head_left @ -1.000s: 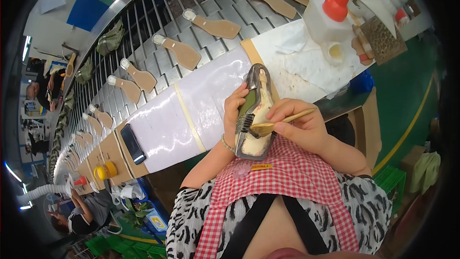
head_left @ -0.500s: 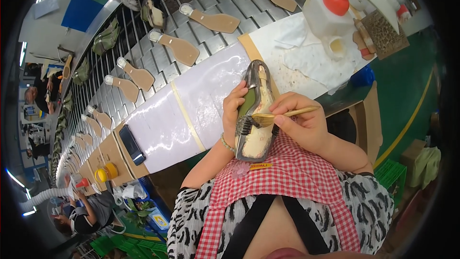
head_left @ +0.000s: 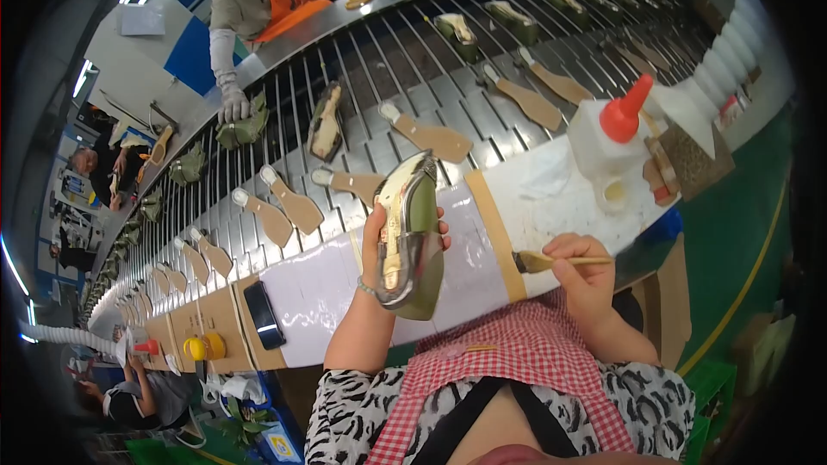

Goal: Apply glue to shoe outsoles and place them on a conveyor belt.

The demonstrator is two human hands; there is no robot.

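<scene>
My left hand (head_left: 373,250) is wrapped round a green shoe upper with shiny dark trim (head_left: 422,245), stretched over its last. The shoe is raised above the worktable's near edge, tilted, its pale underside facing left. In my right hand (head_left: 587,284) a wooden-handled brush (head_left: 538,263) is pinched, dark bristles pointing left over the brown strip on the table. Brush and shoe are apart. Beyond the shoe, tan soles with clear heel ends (head_left: 431,138) lie along the metal slats.
A conveyor (head_left: 370,60) carries several green shoes and soles. At right stand a white bottle with red nozzle (head_left: 594,151) and a ribbed white hose (head_left: 724,56). A phone (head_left: 264,314) and yellow jar (head_left: 205,346) sit at left. Across the conveyor, a co-worker's gloved hand (head_left: 233,103) touches a shoe.
The brush has left the shoe's underside and moved right. My left hand has turned the shoe and shifted it left toward the conveyor. My view has swung, showing more of the co-worker.
</scene>
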